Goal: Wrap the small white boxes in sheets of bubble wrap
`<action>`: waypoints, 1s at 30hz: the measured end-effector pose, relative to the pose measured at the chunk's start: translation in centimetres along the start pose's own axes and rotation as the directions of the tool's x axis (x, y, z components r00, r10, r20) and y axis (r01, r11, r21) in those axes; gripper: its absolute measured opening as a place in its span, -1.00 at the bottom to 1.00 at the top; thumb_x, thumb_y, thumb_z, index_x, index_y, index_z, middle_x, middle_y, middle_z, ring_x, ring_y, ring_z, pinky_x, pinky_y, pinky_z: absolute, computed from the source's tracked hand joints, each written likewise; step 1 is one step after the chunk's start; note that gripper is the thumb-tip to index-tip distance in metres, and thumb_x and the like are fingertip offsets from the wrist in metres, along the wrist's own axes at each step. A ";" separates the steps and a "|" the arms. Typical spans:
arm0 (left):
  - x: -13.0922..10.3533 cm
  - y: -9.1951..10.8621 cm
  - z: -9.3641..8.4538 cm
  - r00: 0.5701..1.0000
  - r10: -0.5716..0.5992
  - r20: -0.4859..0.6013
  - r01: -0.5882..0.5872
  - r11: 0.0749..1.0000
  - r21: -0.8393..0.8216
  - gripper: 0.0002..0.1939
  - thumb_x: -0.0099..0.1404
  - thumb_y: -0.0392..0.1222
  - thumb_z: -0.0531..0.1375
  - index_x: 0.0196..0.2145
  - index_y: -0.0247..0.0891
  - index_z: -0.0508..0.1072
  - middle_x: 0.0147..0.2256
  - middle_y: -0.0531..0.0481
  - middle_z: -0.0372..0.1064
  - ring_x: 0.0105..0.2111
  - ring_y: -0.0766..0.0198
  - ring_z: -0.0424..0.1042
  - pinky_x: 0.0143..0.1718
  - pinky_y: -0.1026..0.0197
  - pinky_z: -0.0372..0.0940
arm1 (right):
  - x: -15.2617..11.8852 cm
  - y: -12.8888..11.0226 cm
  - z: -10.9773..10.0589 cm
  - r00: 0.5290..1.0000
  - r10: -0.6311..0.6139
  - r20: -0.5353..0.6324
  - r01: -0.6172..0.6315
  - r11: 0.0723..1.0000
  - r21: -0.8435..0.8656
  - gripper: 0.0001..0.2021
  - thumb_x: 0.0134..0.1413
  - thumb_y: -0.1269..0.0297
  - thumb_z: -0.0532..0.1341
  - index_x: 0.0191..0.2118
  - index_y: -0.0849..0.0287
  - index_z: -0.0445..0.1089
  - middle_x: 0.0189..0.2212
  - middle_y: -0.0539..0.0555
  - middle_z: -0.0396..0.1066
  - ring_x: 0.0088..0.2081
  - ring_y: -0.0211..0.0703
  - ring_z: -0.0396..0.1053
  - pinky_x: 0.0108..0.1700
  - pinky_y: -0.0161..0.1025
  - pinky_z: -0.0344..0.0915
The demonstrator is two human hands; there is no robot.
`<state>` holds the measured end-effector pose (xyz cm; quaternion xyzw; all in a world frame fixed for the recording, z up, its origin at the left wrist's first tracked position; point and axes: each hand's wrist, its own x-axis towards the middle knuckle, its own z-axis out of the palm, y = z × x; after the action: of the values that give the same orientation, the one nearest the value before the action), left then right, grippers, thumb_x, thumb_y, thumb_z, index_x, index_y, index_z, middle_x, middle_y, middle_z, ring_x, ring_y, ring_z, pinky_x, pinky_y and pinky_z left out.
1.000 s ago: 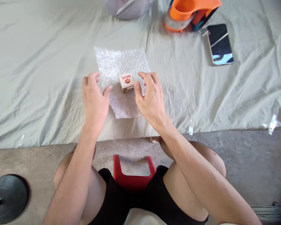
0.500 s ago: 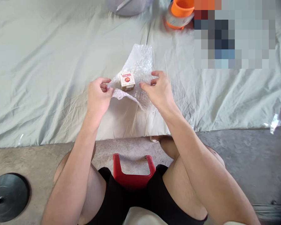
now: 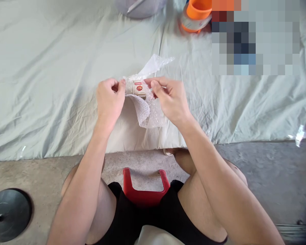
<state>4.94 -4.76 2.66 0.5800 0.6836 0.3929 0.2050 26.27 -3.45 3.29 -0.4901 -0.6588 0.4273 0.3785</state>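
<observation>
A small box with straight edges and a pale top, printed with a red band and a round red emblem, sits between the two hands, nested in a sheet of bubble wrap on the table. The wrap is clear and dimpled: one flap stands up behind the box in a thin, glossy point, while another curls in front in a soft roll, its bubbles showing as a fine grid. The left hand pinches the wrap's left end between thumb and curled fingers. The right hand has its bent fingers and thumb at the box's right side, against the film; the clear plastic blurs there, so I cannot tell whether it grips or merely presses. Beneath runs a pale, matte cloth, rumpled into long creases. Farther back stand a rounded, translucent container and a smooth orange cup-shaped piece.
</observation>
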 end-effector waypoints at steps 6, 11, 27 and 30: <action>-1.1 1.9 0.5 0.996 0.092 -0.019 -0.089 0.991 0.095 -0.47 0.59 0.06 0.24 -0.50 -0.06 0.12 -0.50 0.03 0.30 -0.39 0.15 0.41 -0.26 0.01 0.44 | -0.7 -0.4 1.6 0.956 -0.276 0.100 0.293 0.926 -0.239 -0.69 0.55 0.47 0.18 -0.07 -0.19 0.54 0.31 -0.05 0.57 0.39 0.00 0.47 0.53 0.20 0.36; -1.9 1.9 0.8 0.990 0.143 -0.016 -0.141 0.987 0.072 -0.62 0.66 0.00 0.25 -0.33 -0.06 0.27 -0.26 0.02 0.48 -0.21 0.19 0.57 -0.06 -0.03 0.50 | -0.4 -0.4 1.7 0.946 -0.294 0.136 0.320 0.913 -0.253 -0.72 0.56 0.38 0.16 0.01 -0.24 0.53 0.23 0.01 0.58 0.37 0.04 0.45 0.52 0.20 0.31; -3.0 2.4 1.4 0.987 0.137 -0.086 -0.135 0.990 0.026 -0.75 0.58 -0.29 0.28 -0.29 -0.05 0.45 -0.20 0.04 0.61 -0.08 0.14 0.64 0.02 0.02 0.58 | 0.0 -0.2 1.4 0.951 -0.271 0.151 0.300 0.926 -0.230 -0.85 0.58 0.21 0.21 0.12 -0.21 0.41 0.21 0.10 0.59 0.23 0.12 0.44 0.42 0.21 0.32; -3.1 2.4 1.2 0.982 0.181 -0.050 -0.179 0.983 0.026 -0.74 0.59 -0.29 0.28 -0.30 -0.03 0.46 -0.19 0.04 0.59 -0.08 0.14 0.62 0.01 -0.04 0.55 | 0.2 0.1 1.4 0.956 -0.245 0.159 0.276 0.937 -0.212 -0.86 0.59 0.18 0.23 0.08 -0.23 0.52 0.33 0.02 0.53 0.32 0.11 0.41 0.51 0.23 0.27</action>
<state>8.15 -7.33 3.25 0.6311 0.6376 0.4175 0.1447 24.97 -3.54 2.75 -0.4103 -0.7866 0.3243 0.3283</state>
